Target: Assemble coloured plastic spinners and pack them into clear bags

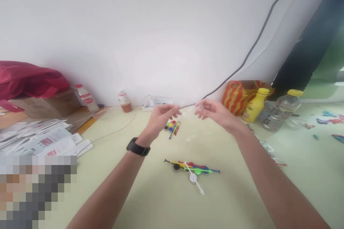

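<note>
Both my hands are raised above the pale green table (150,200), fingers pinched and facing each other. My left hand (161,116), with a black watch on its wrist, and my right hand (212,111) each pinch an edge of what looks like a thin clear plastic bag (187,120), which is faint and hard to make out. Below them lies a pile of coloured plastic sticks and small wheels (195,167) with a white stick and disc (194,179) across it. A smaller cluster of coloured pieces (172,127) lies farther back.
At the right stand a yellow bottle (254,105), a clear bottle (281,112) and a striped orange bag (238,94). Two small bottles (125,102) and a power strip (150,105) line the wall. Stacked packets (40,139) and a box under red cloth (32,89) fill the left.
</note>
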The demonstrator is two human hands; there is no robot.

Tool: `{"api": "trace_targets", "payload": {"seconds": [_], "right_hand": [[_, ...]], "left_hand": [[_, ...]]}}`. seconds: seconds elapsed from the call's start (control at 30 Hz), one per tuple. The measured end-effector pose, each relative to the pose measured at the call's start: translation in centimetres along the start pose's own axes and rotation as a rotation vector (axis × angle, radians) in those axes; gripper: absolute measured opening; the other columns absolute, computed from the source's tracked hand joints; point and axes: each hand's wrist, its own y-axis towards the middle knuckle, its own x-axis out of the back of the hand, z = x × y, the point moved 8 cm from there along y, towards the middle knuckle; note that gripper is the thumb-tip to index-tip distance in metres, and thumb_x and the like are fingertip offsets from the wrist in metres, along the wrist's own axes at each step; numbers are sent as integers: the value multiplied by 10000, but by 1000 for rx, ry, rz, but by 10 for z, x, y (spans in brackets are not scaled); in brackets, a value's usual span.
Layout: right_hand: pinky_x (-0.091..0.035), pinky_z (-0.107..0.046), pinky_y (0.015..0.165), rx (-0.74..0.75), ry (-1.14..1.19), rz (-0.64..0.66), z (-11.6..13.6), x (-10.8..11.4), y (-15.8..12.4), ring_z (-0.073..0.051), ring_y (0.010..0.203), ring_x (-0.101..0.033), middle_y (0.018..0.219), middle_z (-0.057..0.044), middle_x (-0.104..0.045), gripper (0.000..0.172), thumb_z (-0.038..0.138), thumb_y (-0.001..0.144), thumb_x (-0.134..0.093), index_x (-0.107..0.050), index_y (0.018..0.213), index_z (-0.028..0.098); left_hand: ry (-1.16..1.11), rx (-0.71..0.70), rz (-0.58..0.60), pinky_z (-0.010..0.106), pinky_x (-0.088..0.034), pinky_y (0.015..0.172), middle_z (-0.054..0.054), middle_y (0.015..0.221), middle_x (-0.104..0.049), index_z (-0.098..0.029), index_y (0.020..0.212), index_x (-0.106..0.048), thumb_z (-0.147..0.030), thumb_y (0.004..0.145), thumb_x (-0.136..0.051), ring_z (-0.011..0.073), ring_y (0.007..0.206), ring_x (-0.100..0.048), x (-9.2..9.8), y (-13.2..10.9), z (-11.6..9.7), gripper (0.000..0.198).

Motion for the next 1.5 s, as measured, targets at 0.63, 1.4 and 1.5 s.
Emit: {"api": "trace_targets", "payload": {"seconds": [0.63,1.4,1.5], "right_hand": [[-538,-377,872,-173,-69,234,-23,14,-13,-228,918,-682,922,-45,-730,565,431,740,-860,-672,1229,218],[-410,-291,634,17,-52,-42,41,-8,-18,-155,662,-504,699,39,-570,315,277,895,-626,-635,1208,242],[-470,-330,755,114,29,-19,42,-3,-16,-187,759,-564,747,13,-600,380,405,926,-661,-617,1268,247]], "left_hand": [[80,-16,-55,297,-516,706,69,886,-740,-176,954,-747,-520,868,-732,156,737,-624,29,7,5,355],[849,-646,298,404,-503,907,53,1152,-743,-246,1203,-663,-243,983,-645,244,1026,-639,-62,-57,-80,221],[824,-579,269,356,-498,821,34,950,-738,-227,1013,-698,-213,1006,-593,216,933,-640,-57,-51,-73,105]]}}
